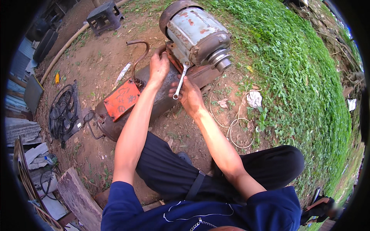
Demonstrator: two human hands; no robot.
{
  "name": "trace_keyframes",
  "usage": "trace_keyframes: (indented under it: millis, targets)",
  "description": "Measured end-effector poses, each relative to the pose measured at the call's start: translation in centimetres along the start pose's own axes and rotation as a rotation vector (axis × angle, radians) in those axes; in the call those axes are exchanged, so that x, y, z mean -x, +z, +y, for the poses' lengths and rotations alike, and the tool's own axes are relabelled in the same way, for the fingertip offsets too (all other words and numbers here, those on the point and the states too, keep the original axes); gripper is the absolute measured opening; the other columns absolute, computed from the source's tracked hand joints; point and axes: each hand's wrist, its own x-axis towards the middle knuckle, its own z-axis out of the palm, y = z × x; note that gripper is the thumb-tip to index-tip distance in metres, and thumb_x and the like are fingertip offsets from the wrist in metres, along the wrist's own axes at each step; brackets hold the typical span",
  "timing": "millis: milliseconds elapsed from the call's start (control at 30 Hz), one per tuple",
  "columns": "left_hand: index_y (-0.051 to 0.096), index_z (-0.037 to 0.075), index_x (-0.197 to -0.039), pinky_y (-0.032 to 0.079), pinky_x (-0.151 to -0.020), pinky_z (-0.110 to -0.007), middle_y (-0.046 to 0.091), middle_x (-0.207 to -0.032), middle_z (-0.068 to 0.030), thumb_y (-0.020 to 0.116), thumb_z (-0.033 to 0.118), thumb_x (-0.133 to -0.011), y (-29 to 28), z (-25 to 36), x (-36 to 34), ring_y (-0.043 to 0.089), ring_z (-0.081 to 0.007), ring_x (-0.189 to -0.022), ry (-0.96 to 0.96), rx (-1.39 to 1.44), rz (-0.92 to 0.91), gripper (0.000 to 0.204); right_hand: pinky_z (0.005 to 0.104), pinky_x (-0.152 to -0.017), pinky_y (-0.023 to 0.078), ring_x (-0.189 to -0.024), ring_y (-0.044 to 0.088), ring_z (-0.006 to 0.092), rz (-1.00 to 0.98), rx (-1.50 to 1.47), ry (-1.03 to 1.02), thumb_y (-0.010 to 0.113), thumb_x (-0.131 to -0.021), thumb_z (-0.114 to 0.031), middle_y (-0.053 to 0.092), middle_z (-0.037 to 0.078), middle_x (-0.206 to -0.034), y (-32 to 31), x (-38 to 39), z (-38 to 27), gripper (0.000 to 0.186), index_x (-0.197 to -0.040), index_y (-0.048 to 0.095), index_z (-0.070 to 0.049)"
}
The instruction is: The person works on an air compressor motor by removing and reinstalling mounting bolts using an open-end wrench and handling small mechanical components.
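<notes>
A grey, rusty electric motor point(198, 32) with a stepped metal pulley point(219, 59) sits on a rusty bracket on top of a dark cylindrical tank point(154, 109). My right hand point(191, 98) holds a silver combination wrench point(180, 82), with the thumb along its shaft and the fingers behind it. The wrench's upper end meets a bolt at the motor's foot. My left hand point(158, 68) reaches to the far side of the motor base, its fingers curled in by the bracket. What those fingertips hold is hidden. An orange plate point(122, 100) and a bent rusty pipe point(145, 56) are on the tank by my left forearm.
A dark plastic stool point(105, 17) stands at the far left. Coiled black cable point(63, 109) lies on the dirt at left. Thin pale cord point(233, 127) and a crumpled white scrap point(254, 99) lie right of the tank. A wooden plank point(79, 200) is at lower left; another person point(319, 206) is at lower right.
</notes>
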Motion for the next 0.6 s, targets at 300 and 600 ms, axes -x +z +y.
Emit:
trace_keyframes:
  millis: [300, 600]
  targets:
    - [0.063, 0.0, -0.11, 0.046, -0.089, -0.042, 0.064, -0.105, -0.0255, 0.048, 0.031, -0.087, 3.9, -7.9, -10.4, 0.061, -0.0376, -0.103, -0.068, -0.212, 0.035, 0.042, 0.0339, -0.059, 0.043, -0.06, 0.047, 0.0158, -0.064, -0.152, 0.204, 0.035, -0.102, -0.035, 0.046, 0.001, -0.069, 0.9, -0.6, 0.3, 0.035, -0.104, 0.051, -0.003]
    - [0.06, -0.001, -0.111, 0.044, -0.09, -0.048, 0.062, -0.104, -0.029, 0.044, 0.028, -0.09, 4.3, -5.8, -9.3, 0.057, -0.0438, -0.103, -0.074, -0.37, 0.057, 0.039, 0.0323, -0.059, 0.039, -0.058, 0.039, 0.0143, -0.055, -0.129, 0.244, 0.03, -0.102, -0.039, 0.04, 0.0, -0.066, 0.9, -1.4, 0.1, 0.039, -0.095, 0.048, -0.005]
